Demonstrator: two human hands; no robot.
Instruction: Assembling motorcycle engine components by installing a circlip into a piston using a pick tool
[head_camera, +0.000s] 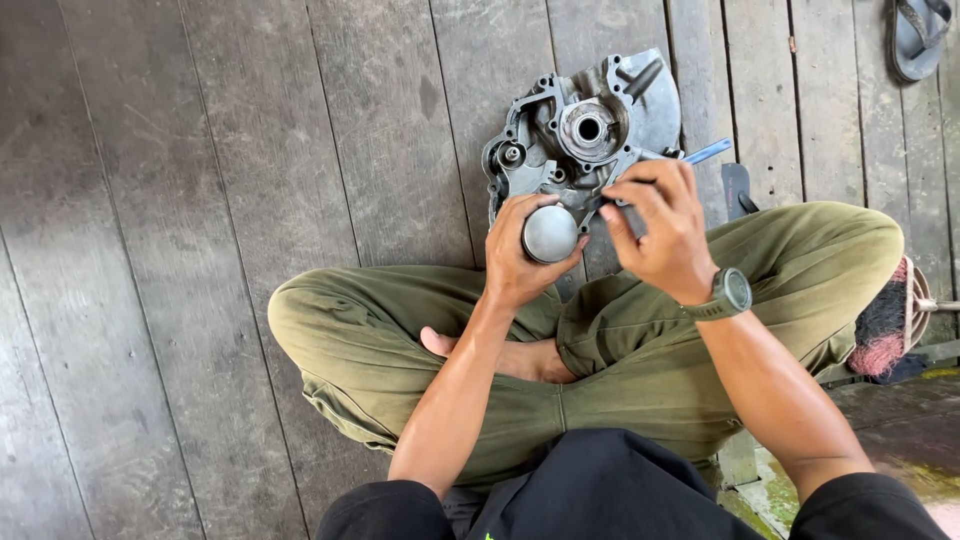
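Fingers of both hands work at a round metal piston above a person's crossed legs.

Left hand has its fingers curled closed around the piston, its flat grey crown facing up toward the camera. Right hand, a watch on its wrist, has its fingers pinched shut on a thin tool with a blue handle, whose near end meets the piston's right side. Just beyond both hands, a grey engine crankcase half lies on the wooden plank floor. Olive trousers cover the folded legs. A sandal lies at the far right.
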